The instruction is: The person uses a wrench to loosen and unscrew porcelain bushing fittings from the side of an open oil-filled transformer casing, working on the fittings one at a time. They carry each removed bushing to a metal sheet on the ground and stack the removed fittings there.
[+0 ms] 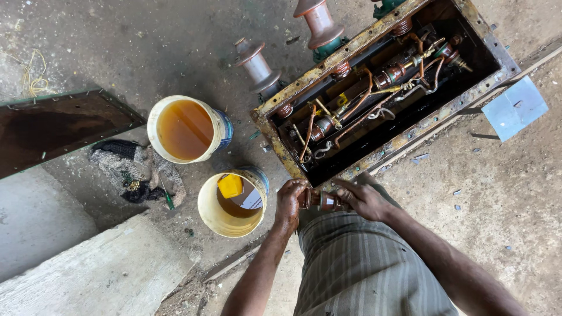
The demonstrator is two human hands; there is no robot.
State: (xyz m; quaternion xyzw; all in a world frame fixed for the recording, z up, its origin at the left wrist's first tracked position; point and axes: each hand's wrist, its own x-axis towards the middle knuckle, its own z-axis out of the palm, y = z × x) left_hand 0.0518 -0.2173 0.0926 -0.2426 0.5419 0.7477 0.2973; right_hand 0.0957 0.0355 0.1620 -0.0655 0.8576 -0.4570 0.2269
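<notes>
An open rusty metal tank (275,126) lies on the ground, with copper leads and coils (363,102) inside over dark oil. Brown ribbed insulators (257,67) stick out of its far side. At the tank's near wall, my left hand (288,202) and my right hand (364,199) both grip a small brown bushing (324,201) mounted there. My left hand wraps its left end, my right hand closes over its right end.
Two cream buckets stand left of the tank: one (153,126) full of amber oil, one (205,213) with a little oil and a yellow scoop (230,185). A rag pile (126,167), a dark metal lid (52,126), a concrete step (88,269) and a grey plate (515,108) lie around.
</notes>
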